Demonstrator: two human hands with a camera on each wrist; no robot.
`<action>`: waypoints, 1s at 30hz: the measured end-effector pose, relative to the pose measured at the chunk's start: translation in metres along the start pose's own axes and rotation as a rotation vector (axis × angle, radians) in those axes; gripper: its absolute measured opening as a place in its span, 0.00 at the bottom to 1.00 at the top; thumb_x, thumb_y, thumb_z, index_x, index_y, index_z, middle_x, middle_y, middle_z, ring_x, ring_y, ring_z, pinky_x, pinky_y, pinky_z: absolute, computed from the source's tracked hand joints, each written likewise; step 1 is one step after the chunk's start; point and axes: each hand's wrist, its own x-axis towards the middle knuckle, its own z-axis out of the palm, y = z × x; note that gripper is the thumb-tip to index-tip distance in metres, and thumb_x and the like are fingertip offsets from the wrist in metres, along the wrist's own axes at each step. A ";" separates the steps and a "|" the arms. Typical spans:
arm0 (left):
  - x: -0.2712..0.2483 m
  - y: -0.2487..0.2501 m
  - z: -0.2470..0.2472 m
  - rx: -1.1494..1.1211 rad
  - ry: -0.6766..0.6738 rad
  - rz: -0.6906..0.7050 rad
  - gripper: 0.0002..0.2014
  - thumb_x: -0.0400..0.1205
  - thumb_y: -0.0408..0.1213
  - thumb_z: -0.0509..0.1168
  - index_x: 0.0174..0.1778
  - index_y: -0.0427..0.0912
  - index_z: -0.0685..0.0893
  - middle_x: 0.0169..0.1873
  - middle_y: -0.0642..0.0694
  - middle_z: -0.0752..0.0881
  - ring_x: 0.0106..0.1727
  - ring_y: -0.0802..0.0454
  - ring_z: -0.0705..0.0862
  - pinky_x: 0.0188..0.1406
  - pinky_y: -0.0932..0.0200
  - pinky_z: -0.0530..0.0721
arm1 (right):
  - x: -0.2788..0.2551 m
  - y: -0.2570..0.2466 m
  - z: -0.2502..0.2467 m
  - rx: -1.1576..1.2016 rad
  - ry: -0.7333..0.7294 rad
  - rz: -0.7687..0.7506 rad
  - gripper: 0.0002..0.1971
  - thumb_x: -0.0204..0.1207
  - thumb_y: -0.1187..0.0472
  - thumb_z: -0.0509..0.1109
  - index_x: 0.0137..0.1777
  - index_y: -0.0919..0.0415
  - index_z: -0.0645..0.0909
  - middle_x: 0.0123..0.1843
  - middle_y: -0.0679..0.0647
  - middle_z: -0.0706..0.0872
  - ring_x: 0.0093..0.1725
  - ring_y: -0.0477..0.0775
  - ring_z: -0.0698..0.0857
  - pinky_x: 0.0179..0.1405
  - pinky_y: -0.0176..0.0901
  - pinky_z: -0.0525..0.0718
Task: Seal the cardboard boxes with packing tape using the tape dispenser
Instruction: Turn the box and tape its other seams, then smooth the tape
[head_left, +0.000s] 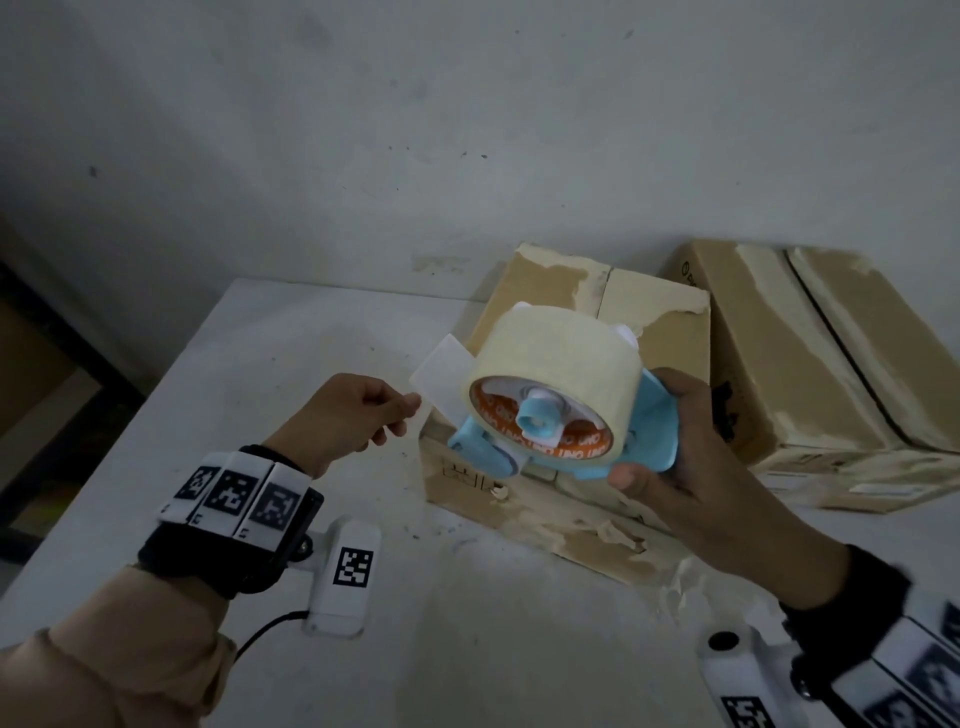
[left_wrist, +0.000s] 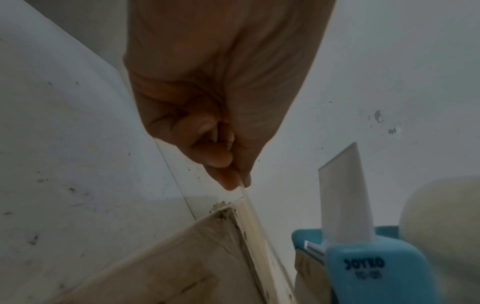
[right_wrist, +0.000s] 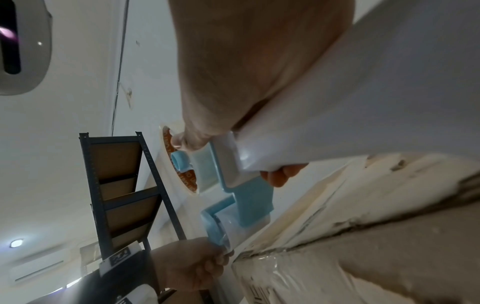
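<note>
Two hands busy: right hand grips tape dispenser; left hand fingers apparently pinch tape end.

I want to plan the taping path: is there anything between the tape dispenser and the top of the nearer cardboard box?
Nothing visible. The right hand holds the tape dispenser over the nearer box; the left hand pinches the tape end beside it.

Light-blue tape dispenser, tan boxes

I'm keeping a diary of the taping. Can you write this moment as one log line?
left hand: pinches tape end | right hand: holds tape dispenser above box | sealing: not started
</note>
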 end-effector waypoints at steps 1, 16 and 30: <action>0.001 -0.001 0.000 0.003 0.004 -0.001 0.10 0.79 0.38 0.66 0.34 0.38 0.83 0.25 0.50 0.83 0.22 0.59 0.74 0.19 0.71 0.70 | 0.001 0.000 0.001 -0.005 -0.004 -0.003 0.35 0.61 0.24 0.61 0.62 0.38 0.53 0.54 0.17 0.73 0.52 0.30 0.81 0.41 0.29 0.85; 0.001 -0.013 0.002 -0.029 -0.007 -0.047 0.10 0.81 0.36 0.63 0.33 0.42 0.82 0.28 0.48 0.82 0.26 0.56 0.73 0.19 0.71 0.69 | 0.007 -0.002 0.008 -0.046 -0.052 0.028 0.33 0.62 0.24 0.60 0.62 0.34 0.52 0.55 0.18 0.73 0.53 0.35 0.83 0.41 0.35 0.86; 0.005 -0.026 0.040 -0.292 -0.028 -0.217 0.11 0.84 0.41 0.57 0.37 0.40 0.73 0.28 0.46 0.75 0.21 0.55 0.66 0.19 0.67 0.60 | 0.009 -0.002 0.008 -0.005 -0.074 0.094 0.28 0.58 0.22 0.62 0.55 0.16 0.50 0.54 0.19 0.76 0.53 0.36 0.84 0.43 0.40 0.88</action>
